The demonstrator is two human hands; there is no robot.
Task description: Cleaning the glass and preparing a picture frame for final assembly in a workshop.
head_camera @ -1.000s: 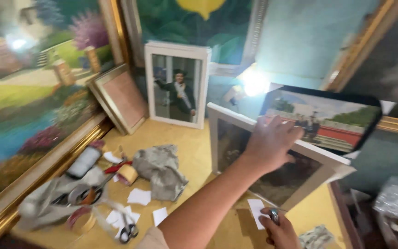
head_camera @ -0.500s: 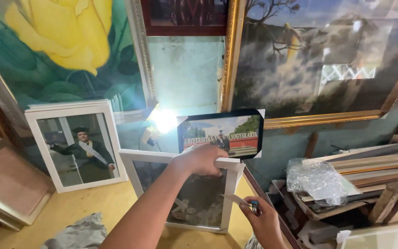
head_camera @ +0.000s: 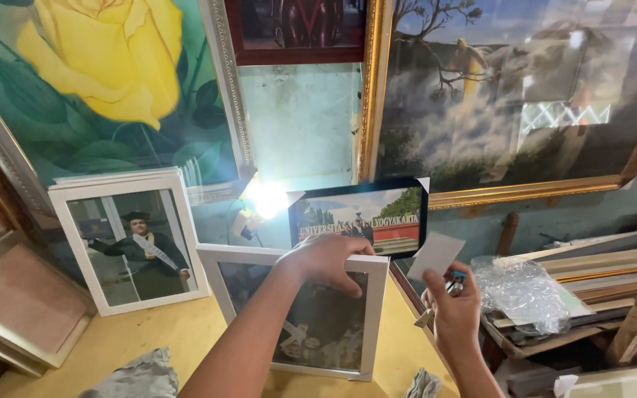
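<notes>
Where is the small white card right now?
In the head view, the small white card is right of centre, pinched in the right hand, just below the black-framed photo.

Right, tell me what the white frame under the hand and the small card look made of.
White frame: probably painted wood or moulded plastic, matte with flat mitred edges; its glossy pane mirrors like glass. Small card pinched in the right hand: thin pale paper or cardstock, flat and matte.
</notes>
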